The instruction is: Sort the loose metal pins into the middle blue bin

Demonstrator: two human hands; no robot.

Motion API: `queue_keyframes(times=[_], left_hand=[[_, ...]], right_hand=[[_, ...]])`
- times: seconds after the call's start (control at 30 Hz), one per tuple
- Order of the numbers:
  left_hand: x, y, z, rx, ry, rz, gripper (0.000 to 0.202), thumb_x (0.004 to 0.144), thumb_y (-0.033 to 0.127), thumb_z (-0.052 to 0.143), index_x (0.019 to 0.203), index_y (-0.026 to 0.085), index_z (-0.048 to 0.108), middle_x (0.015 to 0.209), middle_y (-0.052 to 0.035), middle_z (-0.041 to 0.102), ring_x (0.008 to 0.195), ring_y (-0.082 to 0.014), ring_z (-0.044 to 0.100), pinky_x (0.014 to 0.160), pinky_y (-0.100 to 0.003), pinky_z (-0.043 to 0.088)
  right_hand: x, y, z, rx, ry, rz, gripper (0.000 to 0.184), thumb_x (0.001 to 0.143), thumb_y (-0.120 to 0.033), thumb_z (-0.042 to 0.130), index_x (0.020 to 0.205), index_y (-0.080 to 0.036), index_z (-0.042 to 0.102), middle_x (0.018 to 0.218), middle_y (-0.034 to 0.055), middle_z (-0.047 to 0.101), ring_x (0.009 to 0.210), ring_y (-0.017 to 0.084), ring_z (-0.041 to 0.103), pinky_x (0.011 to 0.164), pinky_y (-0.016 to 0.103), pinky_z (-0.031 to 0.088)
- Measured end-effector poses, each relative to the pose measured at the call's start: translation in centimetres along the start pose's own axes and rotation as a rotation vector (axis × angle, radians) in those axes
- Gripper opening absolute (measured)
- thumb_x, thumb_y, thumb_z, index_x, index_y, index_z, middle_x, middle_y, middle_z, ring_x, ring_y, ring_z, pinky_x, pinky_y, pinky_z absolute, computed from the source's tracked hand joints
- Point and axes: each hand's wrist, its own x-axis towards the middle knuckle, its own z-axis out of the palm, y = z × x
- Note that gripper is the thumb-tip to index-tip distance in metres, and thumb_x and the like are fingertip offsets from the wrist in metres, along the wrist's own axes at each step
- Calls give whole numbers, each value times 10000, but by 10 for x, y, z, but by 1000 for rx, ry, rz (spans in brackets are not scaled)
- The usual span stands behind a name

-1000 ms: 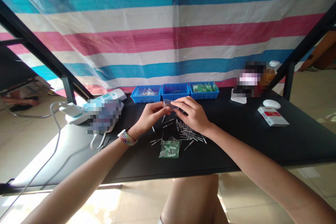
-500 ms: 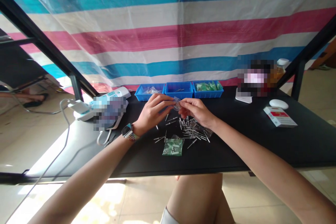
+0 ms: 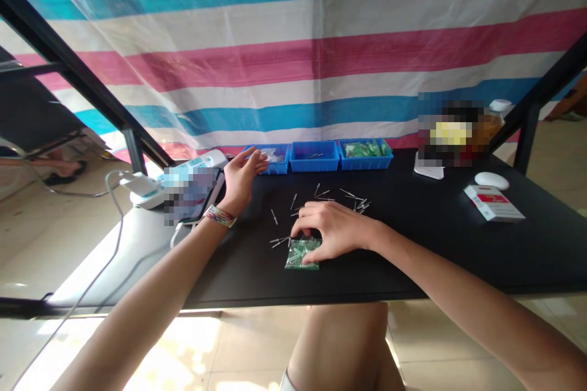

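Observation:
My left hand (image 3: 243,174), fingers stretched out and apart, is at the front of the left blue bin (image 3: 277,167), beside the clear plastic bags (image 3: 273,154) inside it. Nothing shows in its grasp. Over a small green-tinted plastic bag (image 3: 298,255) near the table's front curves my right hand (image 3: 332,229). Its thumb reaches onto the bag and its fingers stay apart from the thumb; whether it grips the bag at all is not clear. Metal blind rivets (image 3: 360,203) lie scattered around and behind this hand, which hides part of them.
A middle blue bin (image 3: 314,165) holds a few rivets; green bags (image 3: 367,148) fill the right bin. At left lie a phone (image 3: 202,192), a power strip (image 3: 202,163) and a cable. A white-and-red box (image 3: 494,203) and a white oval object (image 3: 491,181) sit at right.
My hands have parted, having held a clear plastic piece together. The left moved back to the left bin; the right came forward over the green bag, covering many rivets.

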Motion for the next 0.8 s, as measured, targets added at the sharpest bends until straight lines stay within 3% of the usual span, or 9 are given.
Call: queue_keyframes(times=[0.17,0.37,0.5,0.67,0.73,0.8], left_hand=[[-4,4,0,-60,-80,-44,520,863,370,798,1297,130,642,1015,-119,809,873,-197,791,847,-353,631],[-14,6,4,115,-219,107,421,856,338,732,1229,141,725,982,-74,777,792,-181,742,784,-322,613],[-31,15,10,265,-344,364,343,933,299,683,1254,179,705,1046,-80,746,877,-201,743,786,-323,603],[-55,35,17,551,-605,859,424,951,151,612,1364,226,668,1260,-125,706,1120,-265,696,952,-421,590],[-61,37,19,630,-733,970,486,940,162,643,1420,236,633,1314,-134,698,1186,-290,674,1041,-478,558],[-64,35,20,669,-794,998,518,934,217,706,1443,232,609,1296,-139,710,1181,-300,673,1044,-496,559]], right_hand=[[0,6,0,114,-11,33,366,767,-229,903,1114,-233,788,836,7,706,861,200,630,769,304,467],[3,16,1,482,16,139,281,815,-158,785,1092,-203,789,780,-15,702,715,142,630,688,267,474],[4,27,-8,823,158,273,267,773,-235,824,1028,-166,786,729,-33,649,657,112,591,651,244,478],[6,40,-18,1172,482,415,240,727,-239,847,950,-181,780,784,-18,678,676,114,611,620,232,519],[7,44,-17,1317,568,458,237,711,-236,858,921,-182,763,789,-12,697,703,130,650,652,255,572],[8,46,-13,1421,612,477,240,696,-219,871,900,-178,751,785,-8,719,719,137,681,707,276,612]])
